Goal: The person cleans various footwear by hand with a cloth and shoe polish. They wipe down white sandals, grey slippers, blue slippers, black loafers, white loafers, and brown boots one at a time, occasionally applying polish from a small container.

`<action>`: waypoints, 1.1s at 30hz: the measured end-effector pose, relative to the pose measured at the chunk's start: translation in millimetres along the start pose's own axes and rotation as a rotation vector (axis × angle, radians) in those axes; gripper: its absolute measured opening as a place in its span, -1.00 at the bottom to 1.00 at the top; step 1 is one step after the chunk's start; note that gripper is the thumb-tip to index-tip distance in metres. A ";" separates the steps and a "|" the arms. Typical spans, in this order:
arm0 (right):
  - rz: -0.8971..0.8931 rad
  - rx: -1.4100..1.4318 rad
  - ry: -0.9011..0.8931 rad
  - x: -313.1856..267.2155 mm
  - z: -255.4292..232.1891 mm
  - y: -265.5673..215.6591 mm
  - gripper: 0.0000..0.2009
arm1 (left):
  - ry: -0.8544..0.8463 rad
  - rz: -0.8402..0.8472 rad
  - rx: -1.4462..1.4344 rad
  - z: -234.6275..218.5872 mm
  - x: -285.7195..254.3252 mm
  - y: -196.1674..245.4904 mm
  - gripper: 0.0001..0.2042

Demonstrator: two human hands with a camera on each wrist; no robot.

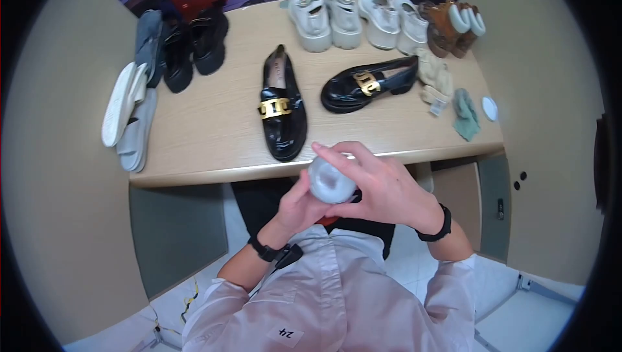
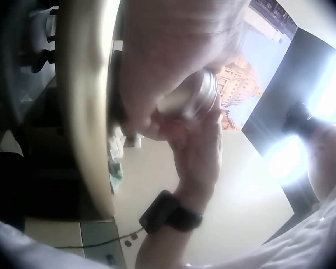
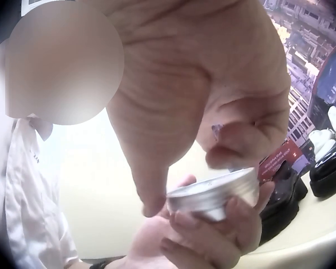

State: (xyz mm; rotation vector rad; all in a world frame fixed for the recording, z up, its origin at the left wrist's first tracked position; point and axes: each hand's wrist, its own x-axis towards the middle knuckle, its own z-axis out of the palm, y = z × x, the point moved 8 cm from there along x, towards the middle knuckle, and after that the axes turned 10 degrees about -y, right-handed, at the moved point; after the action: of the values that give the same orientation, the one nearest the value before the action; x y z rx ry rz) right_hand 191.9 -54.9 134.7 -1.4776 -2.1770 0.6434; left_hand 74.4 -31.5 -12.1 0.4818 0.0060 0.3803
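In front of the table edge, my left hand holds a round silver tin with a pale, cloudy top. Its fingers curl round the side, seen also in the right wrist view around the tin. From the other side my right hand spans the tin, thumb low at one edge and fingers at the far rim. Ridges show on the tin's side in the left wrist view. Beyond the hands lie two black loafers with gold buckles, one pointing toward me and one lying sideways.
White platform shoes and brown fur-trimmed shoes line the back. At the left are black shoes and pale slippers. To the right lie a beige cloth, a green cloth and a white disc.
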 end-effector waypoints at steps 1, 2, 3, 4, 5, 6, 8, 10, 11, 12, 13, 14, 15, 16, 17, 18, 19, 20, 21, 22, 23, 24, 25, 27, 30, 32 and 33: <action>0.041 0.036 0.008 -7.5 -8.1 4.6 -0.04 | -0.068 0.032 -0.066 -5.4 -2.0 -2.1 -0.20; 0.092 0.065 0.020 -16.7 -21.0 11.3 -0.07 | 0.152 0.024 0.135 -11.2 -5.0 -0.5 -0.06; 0.145 0.093 0.037 -26.6 -35.6 20.2 -0.09 | 0.074 0.045 0.086 -2.7 -2.0 6.2 0.00; 0.167 0.036 0.235 -43.3 -57.8 42.8 -0.24 | 0.002 0.079 0.035 -4.4 -0.9 8.3 0.06; 0.282 -0.034 0.367 -65.4 -84.7 73.2 -0.38 | 0.082 0.078 0.028 -5.6 -1.4 9.5 0.08; 0.372 -0.018 0.517 -91.8 -110.5 111.4 -0.44 | 0.078 0.064 0.037 -5.7 -1.8 11.0 0.08; 0.703 -0.201 0.624 -146.4 -151.1 188.2 -0.34 | 0.099 0.031 0.044 -11.8 -4.1 12.3 0.07; 0.785 -0.379 0.622 -190.2 -156.8 250.0 -0.25 | 0.140 -0.009 0.036 -19.8 -4.8 9.6 0.06; 0.820 -0.467 0.617 -199.3 -155.1 268.4 -0.20 | 0.131 -0.020 0.046 -19.8 -2.6 8.1 0.06; 0.794 -0.439 0.590 -198.0 -147.6 279.3 -0.17 | 0.125 -0.033 0.055 -19.8 -1.8 6.5 0.06; 0.768 -0.407 0.564 -193.2 -139.9 284.3 -0.15 | 0.122 -0.047 0.067 -19.4 -2.1 5.7 0.06; 0.742 -0.372 0.538 -189.6 -132.9 289.0 -0.12 | 0.121 -0.047 0.085 -18.0 -2.0 5.1 0.06; 0.795 -0.369 0.533 -191.0 -128.0 296.5 -0.13 | 0.120 -0.050 0.104 -15.6 -0.4 3.0 0.06; 0.848 -0.366 0.529 -187.2 -125.2 296.8 -0.15 | 0.116 -0.053 0.124 -13.0 1.0 1.5 0.07; 0.899 -0.364 0.525 -184.9 -123.5 298.7 -0.16 | 0.122 -0.057 0.138 -12.9 1.1 0.1 0.07; 0.925 -0.377 0.508 -184.5 -121.7 302.8 -0.20 | 0.127 -0.060 0.152 -13.9 0.1 -1.8 0.07; 0.951 -0.392 0.489 -185.5 -121.5 308.9 -0.23 | 0.131 -0.062 0.166 -15.0 -0.8 -2.9 0.07; 0.976 -0.409 0.471 -187.0 -122.4 315.7 -0.26 | 0.130 -0.058 0.184 -15.0 -1.6 -2.9 0.06; 0.925 -0.461 0.506 -190.4 -124.8 322.5 -0.31 | 0.132 -0.060 0.198 -15.7 -2.4 -2.5 0.06; 0.873 -0.514 0.540 -190.9 -127.1 324.0 -0.36 | 0.134 -0.062 0.210 -16.6 -3.5 -1.8 0.06; 0.821 -0.567 0.572 -191.7 -127.9 325.1 -0.41 | 0.137 -0.064 0.221 -17.6 -5.0 -1.3 0.06; 0.833 -0.375 0.675 -205.2 -128.6 334.7 -0.45 | 0.135 -0.068 0.231 -17.7 -6.5 -0.6 0.07; 0.839 -0.181 0.773 -208.2 -133.6 319.5 -0.49 | 0.132 -0.071 0.241 -17.6 -7.6 0.4 0.07; 0.775 0.309 0.943 -215.3 -130.6 304.6 -0.55 | 0.127 -0.068 0.249 -19.5 -8.2 0.7 0.07; 0.547 1.082 1.080 -212.0 -99.5 274.1 -0.60 | 0.118 -0.074 0.253 -21.1 -6.3 -2.9 0.07; 0.504 1.271 0.998 -190.2 -76.8 225.4 -0.59 | 0.110 -0.083 0.266 -17.8 -2.1 -3.2 0.07; 0.480 1.368 0.951 -183.2 -62.9 209.7 -0.58 | 0.111 -0.093 0.264 -15.4 -0.1 -4.1 0.07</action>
State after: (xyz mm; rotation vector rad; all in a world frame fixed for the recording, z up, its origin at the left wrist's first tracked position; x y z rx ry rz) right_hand 445.5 -149.8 44.1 -1.0498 -0.3649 0.9764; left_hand 74.3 -27.9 -27.6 0.7179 0.1871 0.3157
